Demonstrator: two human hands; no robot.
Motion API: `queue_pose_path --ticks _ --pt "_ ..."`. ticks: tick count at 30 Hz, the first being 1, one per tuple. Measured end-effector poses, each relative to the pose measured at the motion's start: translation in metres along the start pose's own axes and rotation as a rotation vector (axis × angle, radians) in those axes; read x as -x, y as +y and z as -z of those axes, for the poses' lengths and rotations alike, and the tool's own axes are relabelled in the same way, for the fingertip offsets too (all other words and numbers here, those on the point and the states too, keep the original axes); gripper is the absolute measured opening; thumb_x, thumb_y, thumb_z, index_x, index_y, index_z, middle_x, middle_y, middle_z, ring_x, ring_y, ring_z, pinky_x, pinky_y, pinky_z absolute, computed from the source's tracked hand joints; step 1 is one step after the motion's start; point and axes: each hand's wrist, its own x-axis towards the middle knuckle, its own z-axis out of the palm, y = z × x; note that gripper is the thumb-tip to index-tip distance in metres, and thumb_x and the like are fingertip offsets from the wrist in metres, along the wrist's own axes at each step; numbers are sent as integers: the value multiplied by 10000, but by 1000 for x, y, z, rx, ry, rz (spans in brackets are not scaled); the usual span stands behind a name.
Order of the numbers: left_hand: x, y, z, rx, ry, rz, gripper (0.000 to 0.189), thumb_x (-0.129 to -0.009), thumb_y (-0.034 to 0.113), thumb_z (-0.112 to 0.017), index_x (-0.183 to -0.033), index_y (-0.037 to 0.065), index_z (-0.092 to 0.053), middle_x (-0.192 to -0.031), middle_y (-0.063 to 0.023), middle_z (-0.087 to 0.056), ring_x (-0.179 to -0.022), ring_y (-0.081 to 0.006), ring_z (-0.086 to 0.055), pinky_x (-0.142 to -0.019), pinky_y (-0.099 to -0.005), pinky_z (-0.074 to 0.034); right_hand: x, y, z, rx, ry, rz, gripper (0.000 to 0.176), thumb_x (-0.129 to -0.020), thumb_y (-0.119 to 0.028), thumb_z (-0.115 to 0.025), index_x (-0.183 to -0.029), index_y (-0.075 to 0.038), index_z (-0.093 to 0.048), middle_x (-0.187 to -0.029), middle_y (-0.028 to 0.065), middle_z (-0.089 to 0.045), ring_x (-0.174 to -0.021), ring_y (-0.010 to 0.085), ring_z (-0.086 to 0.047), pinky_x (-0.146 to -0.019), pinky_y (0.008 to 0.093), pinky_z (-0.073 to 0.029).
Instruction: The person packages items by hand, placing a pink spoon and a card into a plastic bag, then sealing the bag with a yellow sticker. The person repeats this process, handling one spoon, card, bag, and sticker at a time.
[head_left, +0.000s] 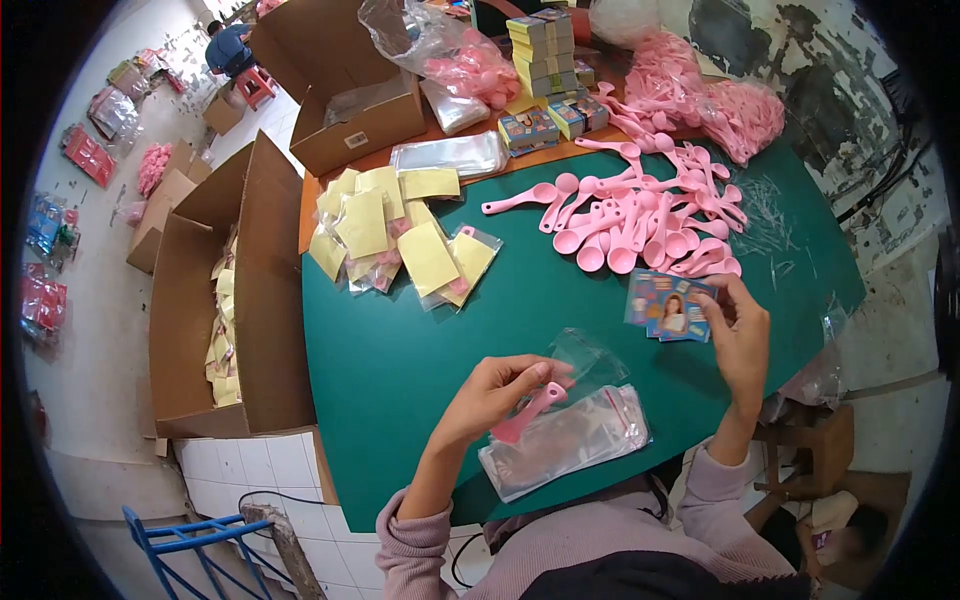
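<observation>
Between left hand (490, 395) fingers (522, 375), pink spoon (535, 405)

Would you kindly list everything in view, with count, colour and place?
table: one, green, centre
loose spoons: many, pink, table's far right
yellow packets: about a dozen, yellow, table's far left
small boxes: one stack and a few, multicoloured, far edge
cardboard boxes: several, brown, left of the table
flat bags: one stack, clear, near edge
picture cards: a few, blue and pink, in the right hand
another person: one, blue top, far left
left hand: one, holds a pink spoon at a clear bag
right hand: one, holds the picture cards
</observation>
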Motion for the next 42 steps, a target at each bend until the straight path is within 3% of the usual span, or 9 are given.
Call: queue_pose_path --ticks 3,15,19,25,30,33,36,38,42 --pt "-1 6 -1 -103 24 16 324 -928 252 -466 -1025 -13 -625 -848 -64 -660 -743 -97 -596 -693 -221 -480 8 -18 -17 -437 -131 57 126 -790 -28 -616 -907 2 -581 -656 44 -576 -587 42 -502 -517 212 -407" --pt "-7 4 -3 -510 -27 17 291 -889 255 -527 -1007 9 -629 -551 -39 -504 -493 -85 -371 -446 -266 -335 -1 -34 -34 -113 -673 438 136 -794 -103 -624 -849 -3 -550 -670 113 -584 -557 175 -570 -531 260 -438" --pt "-5 3 6 -415 52 -3 291 -892 248 -523 -1013 4 -626 -602 -64 -556 -525 -80 -416 -484 -254 -378 -3 -30 -41 -259 -653 259 179 -765 -94 -665 -821 -5 -520 -660 95 -580 -561 158 -574 -524 264 -446" --pt "-8 -5 9 -216 -44 -29 284 -894 196 -519 -1107 21 -586 -764 -130 -638 -691 -81 -559 -628 -243 -455 1 -36 -59 -224 -720 454 194 -750 -94 -671 -836 -8 -519 -667 104 -581 -580 197 -578 -547 287 -457" --pt "-6 1 4 -427 118 -127 522 -877 214 -559 -1310 38 -328 -808 -166 -662 -743 -198 -652 -652 -283 -471 0 -27 -90 -165 -749 567 206 -731 -136 -673 -774 -2 -523 -681 109 -589 -595 264 -566 -583 336 -454" --pt "-1 16 1 -512 203 107 571 -857 223 -589 -1327 72 -303 -779 -155 -663 -755 -120 -610 -719 -252 -461 -4 -20 -98 -350 -831 532 255 -701 -158 -693 -687 2 -496 -621 86 -544 -546 201 -529 -538 317 -416" --pt "7 20 19 -547 73 163 565 -832 194 -623 -1294 62 -325 -802 -127 -661 -728 -112 -597 -690 -252 -468 -11 -19 -91 -271 -967 250 274 -663 -145 -729 -639 -4 -496 -573 47 -498 -534 106 -462 -503 275 -369" --pt "9 -1 43 -306 11 69 547 -827 164 -627 -1280 60 -339 -825 -109 -653 -732 -109 -594 -671 -248 -473 -17 -9 -91 -352 -802 239 243 -641 -121 -750 -659 -14 -532 -566 -5 -478 -566 50 -411 -503 229 -343" --pt "1 -19 56 -10 27 -51 479 -824 88 -626 -1240 54 -390 -882 -66 -623 -775 -102 -584 -652 -226 -477 -19 -10 -94 -538 -911 89 200 -685 -101 -730 -655 -21 -549 -600 -30 -489 -587 39 -429 -518 201 -344"
